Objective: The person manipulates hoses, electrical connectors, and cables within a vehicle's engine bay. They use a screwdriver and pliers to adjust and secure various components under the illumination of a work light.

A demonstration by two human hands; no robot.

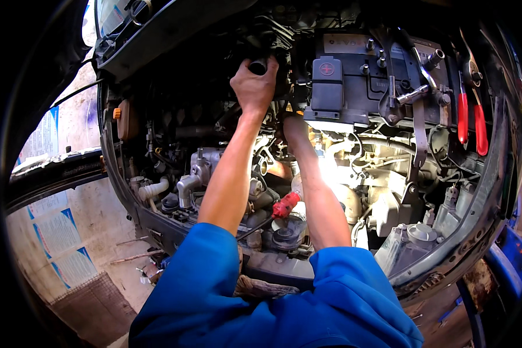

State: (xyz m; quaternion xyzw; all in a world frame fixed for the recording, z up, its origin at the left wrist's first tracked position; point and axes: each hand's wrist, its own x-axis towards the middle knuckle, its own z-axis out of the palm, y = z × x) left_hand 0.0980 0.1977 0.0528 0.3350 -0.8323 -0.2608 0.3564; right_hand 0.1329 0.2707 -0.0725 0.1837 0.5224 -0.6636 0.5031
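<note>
Deep in a car's engine bay, my left hand (pixel 253 87) grips a dark round part (pixel 257 68) near the top middle, thumb and fingers curled round it. My right hand (pixel 293 129) reaches down just left of the black battery (pixel 377 81), below its red-plus terminal cover (pixel 327 84); its fingers are hidden in shadow among hoses and metal parts. A red plastic fitting (pixel 285 206) on a black cable lies between my forearms. Bright light falls on the engine parts (pixel 345 174) right of my right arm.
Wrenches and a socket tool (pixel 423 75) lie on the battery, with red-handled pliers (pixel 463 116) at its right end. A coolant bottle (pixel 123 119) with orange cap is at left. The body edge (pixel 487 191) curves along the right. Floor with papers (pixel 64 232) shows lower left.
</note>
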